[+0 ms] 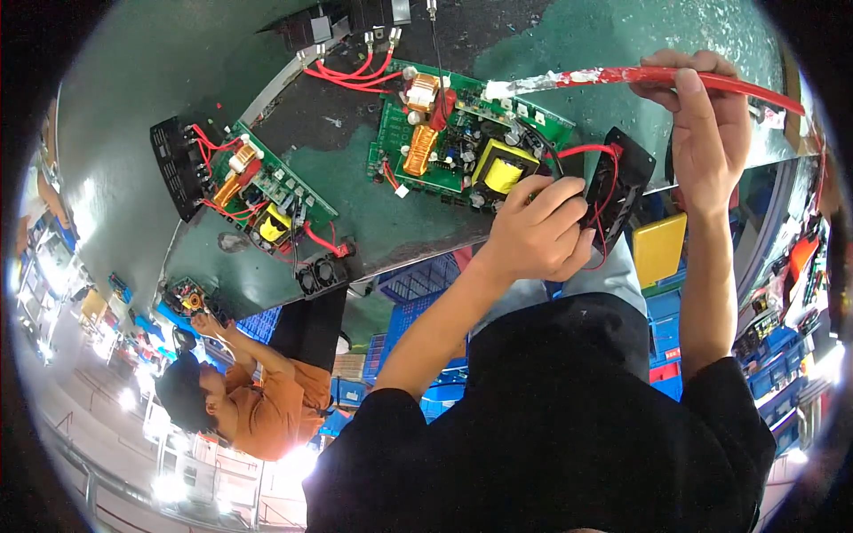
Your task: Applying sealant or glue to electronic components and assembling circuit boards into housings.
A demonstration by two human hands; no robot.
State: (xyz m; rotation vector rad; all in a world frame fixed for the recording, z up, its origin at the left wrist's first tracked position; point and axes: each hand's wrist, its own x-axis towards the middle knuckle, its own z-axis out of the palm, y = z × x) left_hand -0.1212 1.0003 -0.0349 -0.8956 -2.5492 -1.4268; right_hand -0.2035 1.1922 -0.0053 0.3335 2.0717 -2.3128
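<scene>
My right hand is closed around a long red strip, held out to the left above the bench. White paste smears its far half, and its whitened tip touches or hovers just over the far edge of a green circuit board. The board carries copper coils and a yellow transformer. My left hand has its fingers curled at the board's near right corner, beside the transformer; its thumb is hidden. Red wires lead from the board to a black fan panel just right of that hand.
A second wired board lies to the left, between a black vented panel and a black fan. Black parts lie at the far edge. Blue crates stand below the bench. A co-worker in orange works at left.
</scene>
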